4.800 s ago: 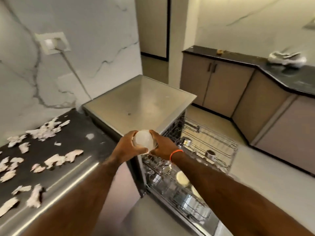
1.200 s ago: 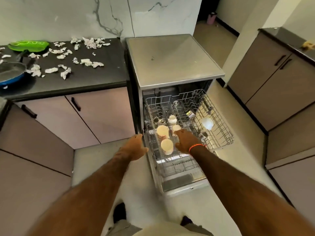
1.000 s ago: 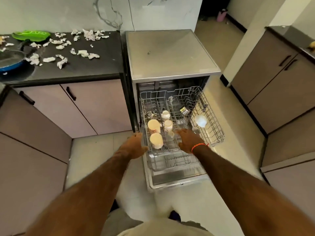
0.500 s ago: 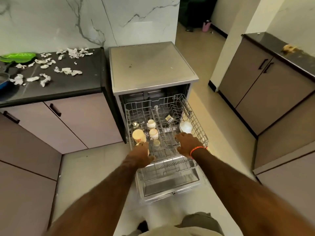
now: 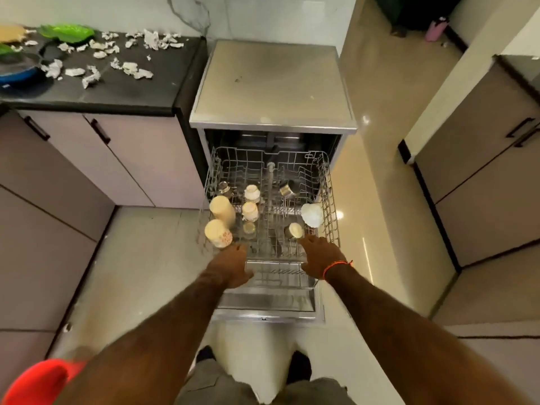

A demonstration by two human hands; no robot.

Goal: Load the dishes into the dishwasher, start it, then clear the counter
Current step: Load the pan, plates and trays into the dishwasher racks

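1. Where the dishwasher stands with its door down, the upper rack is drawn out over the door.
2. Left hand: at the rack's front rail, near-left corner; fingers bent toward the wire, though whether its grip closes on the rail cannot be told.
3. Right hand: at the front rail, right side, fingers spread and straight, resting on the wire; an orange band on the wrist.
4. Rack contents, left: two cream cups upturned, small pale cups behind them.
5. Rack contents, right: white bowl tilted by the side wall; steel cup lying toward the back.
6. Table, left of the dishwasher: dark top, strewn with crumpled paper scraps; blue pan and green plate at its far left.
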